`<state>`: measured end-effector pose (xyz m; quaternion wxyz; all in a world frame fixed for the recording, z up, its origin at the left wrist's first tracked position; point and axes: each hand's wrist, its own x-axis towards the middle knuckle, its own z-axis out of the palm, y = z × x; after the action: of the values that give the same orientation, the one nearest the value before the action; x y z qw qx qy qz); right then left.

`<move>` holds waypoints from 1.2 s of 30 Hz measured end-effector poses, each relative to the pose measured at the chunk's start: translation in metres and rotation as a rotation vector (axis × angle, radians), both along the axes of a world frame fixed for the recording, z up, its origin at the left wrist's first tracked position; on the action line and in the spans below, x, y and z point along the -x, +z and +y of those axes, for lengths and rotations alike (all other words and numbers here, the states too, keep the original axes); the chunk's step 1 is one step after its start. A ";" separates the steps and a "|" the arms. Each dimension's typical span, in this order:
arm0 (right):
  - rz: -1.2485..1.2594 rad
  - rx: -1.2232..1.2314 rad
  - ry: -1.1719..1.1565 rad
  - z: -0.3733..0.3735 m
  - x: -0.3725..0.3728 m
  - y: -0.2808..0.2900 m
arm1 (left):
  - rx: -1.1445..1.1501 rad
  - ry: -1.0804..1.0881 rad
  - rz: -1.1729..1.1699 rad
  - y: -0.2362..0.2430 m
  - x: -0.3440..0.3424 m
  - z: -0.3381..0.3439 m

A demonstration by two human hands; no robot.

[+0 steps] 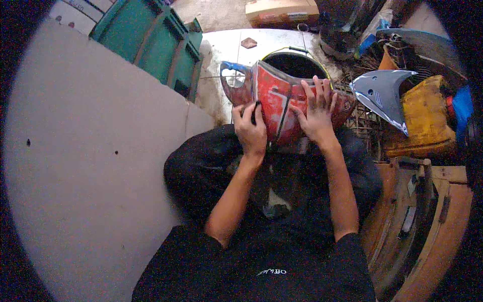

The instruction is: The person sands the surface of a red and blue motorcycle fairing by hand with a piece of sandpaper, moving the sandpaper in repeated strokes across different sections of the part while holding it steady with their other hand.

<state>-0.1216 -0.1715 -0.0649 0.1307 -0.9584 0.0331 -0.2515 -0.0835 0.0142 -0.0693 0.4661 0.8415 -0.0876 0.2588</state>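
Observation:
A red motorcycle body panel [271, 98] with worn, greyish patches and dark stripes rests across my lap. A rounded opening and a bit of blue show at its left end. My left hand [249, 128] is at the panel's left part with curled fingers. Something small and dark sits at its fingertips, too small to name. My right hand [320, 113] lies with spread fingers on the right part of the panel, pressing against its surface. Behind the panel stands a black bucket [294, 63] with a yellow rim, partly hidden by it.
A pale wall [90, 151] runs close along my left, with a green cabinet [151, 38] beyond it. To the right are a grey pointed panel [380, 93], a dirty yellow container [425, 118] and wooden pieces [443, 211]. A cardboard box [282, 12] is at the back.

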 end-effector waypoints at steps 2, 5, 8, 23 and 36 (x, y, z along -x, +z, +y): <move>-0.017 -0.006 0.012 0.002 0.002 0.001 | 0.004 0.000 0.065 0.004 0.014 0.005; -0.013 -0.026 0.013 0.001 0.002 0.002 | -0.040 0.045 0.013 0.013 0.012 -0.001; 0.018 -0.009 0.003 -0.001 0.000 0.002 | -0.004 0.033 0.047 0.009 0.013 -0.001; -0.006 -0.039 0.002 0.004 0.004 0.002 | -0.008 0.017 0.007 0.010 0.002 -0.005; -0.029 -0.030 -0.004 0.006 0.005 0.007 | -0.040 -0.021 0.088 0.005 0.013 0.003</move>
<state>-0.1269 -0.1657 -0.0579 0.1450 -0.9525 0.0366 -0.2652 -0.0960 0.0174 -0.0638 0.4552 0.8603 -0.0812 0.2146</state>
